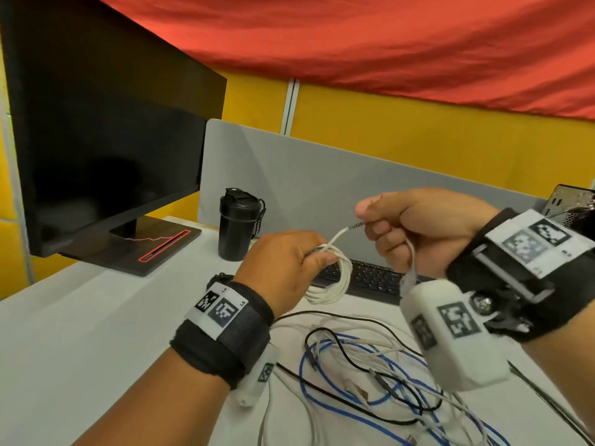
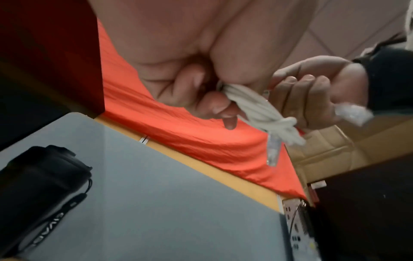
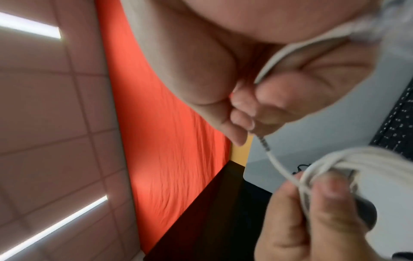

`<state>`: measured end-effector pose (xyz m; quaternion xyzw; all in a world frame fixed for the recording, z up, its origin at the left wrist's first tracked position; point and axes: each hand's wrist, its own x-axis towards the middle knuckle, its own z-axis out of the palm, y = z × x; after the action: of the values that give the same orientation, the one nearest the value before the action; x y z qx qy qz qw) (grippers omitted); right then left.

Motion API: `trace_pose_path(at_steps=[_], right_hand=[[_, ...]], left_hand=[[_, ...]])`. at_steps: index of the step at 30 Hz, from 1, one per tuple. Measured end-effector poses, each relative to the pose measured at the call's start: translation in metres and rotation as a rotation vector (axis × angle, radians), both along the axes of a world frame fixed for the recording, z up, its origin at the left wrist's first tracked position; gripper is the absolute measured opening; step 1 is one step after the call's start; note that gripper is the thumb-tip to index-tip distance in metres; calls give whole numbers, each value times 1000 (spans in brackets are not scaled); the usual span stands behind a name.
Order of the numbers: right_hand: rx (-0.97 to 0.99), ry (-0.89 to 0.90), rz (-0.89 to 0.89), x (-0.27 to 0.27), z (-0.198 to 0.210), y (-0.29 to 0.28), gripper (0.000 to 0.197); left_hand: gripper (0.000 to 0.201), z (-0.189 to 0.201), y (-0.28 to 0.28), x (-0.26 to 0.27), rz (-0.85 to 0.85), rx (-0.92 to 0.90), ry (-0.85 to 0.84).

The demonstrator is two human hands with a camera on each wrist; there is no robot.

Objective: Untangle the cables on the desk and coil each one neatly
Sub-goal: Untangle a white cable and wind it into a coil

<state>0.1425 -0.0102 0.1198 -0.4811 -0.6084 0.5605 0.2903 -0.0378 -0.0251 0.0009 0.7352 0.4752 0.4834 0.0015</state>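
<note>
My left hand grips a coil of white cable above the desk, its loops hanging below my fingers. In the left wrist view the coil is bunched in my curled fingers, and a clear plug dangles from it. My right hand pinches the free end of the same white cable between thumb and fingers, a short way right of the coil. The strand runs taut from those fingers down to the coil. A tangle of blue, black and white cables lies on the desk below.
A black keyboard lies behind the hands. A black bottle stands left of it, next to a monitor on its base. A grey partition closes the back of the white desk. A computer case is at far right.
</note>
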Motion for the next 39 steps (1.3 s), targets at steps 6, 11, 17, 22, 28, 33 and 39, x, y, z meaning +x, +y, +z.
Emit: trace_pose_path(at_steps=[6,11,17,22,28,33,39], right_hand=[[461,-213,-73,15,-16,8,7],[432,-553,223,11,-48,-5,19],[786,-834,-52,19,-30,-1,17],[1282,-685,-45,0,-55,-31,14],[1305,-986,-56,-16,-86,-24,23],[422,153,-76,-13,-62,-13,21],[409,42,21,7,-32,2,15]], left_hand=[[32,2,-2,8,-465,-155,-499],[18,-3,2,7,-184,-43,-349],[17,-8,7,4,-9,-121,-372],[9,-9,5,19,23,-154,-603],[6,-3,-2,25,-372,-384,-1160],[12,0,2,11,-582,-442,-1254],[40,-9,5,14,-401,-439,-712]])
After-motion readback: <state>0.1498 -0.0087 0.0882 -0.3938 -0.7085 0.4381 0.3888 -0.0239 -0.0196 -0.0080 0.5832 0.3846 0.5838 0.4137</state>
